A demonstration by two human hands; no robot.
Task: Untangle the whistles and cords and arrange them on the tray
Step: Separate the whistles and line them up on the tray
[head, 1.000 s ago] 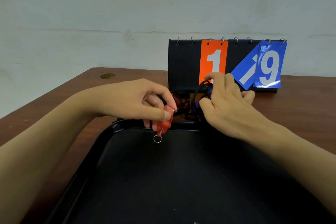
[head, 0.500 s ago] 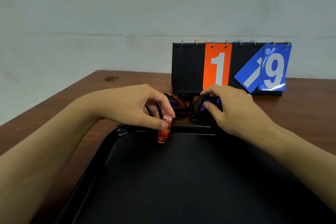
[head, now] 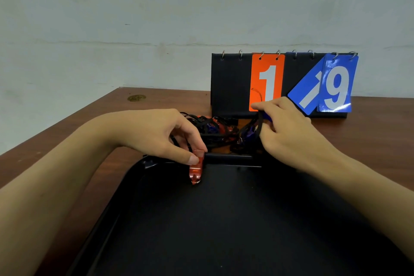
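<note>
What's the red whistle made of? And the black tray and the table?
The red whistle looks like see-through plastic, since light glows through it. The black tray has a dull, matte surface, maybe plastic or coated metal; hard to tell. The table looks like brown wood, or a wood-look top, with faint grain.

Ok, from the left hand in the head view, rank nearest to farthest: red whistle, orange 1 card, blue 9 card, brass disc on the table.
1. Red whistle: pinched by the left hand, at the tray's far rim.
2. Orange 1 card: behind, to the right.
3. Brass disc: far left table edge; close to the card's rank.
4. Blue 9 card: far right.
</note>
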